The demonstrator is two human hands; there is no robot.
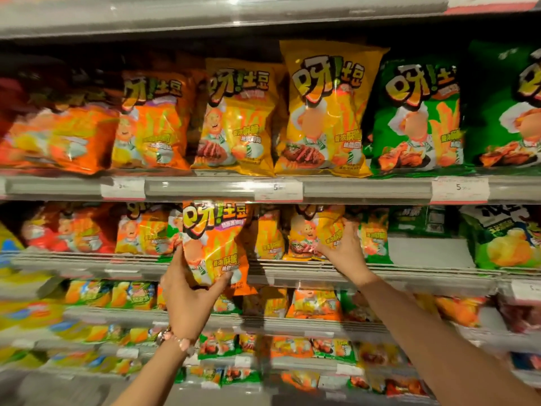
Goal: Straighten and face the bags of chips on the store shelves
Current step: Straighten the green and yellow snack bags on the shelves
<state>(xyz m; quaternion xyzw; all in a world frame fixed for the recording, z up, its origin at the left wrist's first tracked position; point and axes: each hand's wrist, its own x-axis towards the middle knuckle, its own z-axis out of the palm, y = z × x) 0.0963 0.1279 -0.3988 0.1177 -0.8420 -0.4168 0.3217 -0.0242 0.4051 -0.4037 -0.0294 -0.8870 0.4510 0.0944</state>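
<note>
you're mid-job here. the top row (322, 112) looks mostly faced, though the far-left orange bags (55, 139) lean over. your left hand (187, 300) is wrapped around the bottom of an orange chip bag (215, 244), holding it out in front of the second shelf (292, 269), so it isn't seated yet. your right hand (345, 247) has its fingers spread on a yellow bag (314, 232) sitting on that shelf; can't tell if it's gripping or just nudging. the lower rows look jumbled and blurry. grey metal shelving, price tags (459, 189) on the rails, bright store lighting.
</note>
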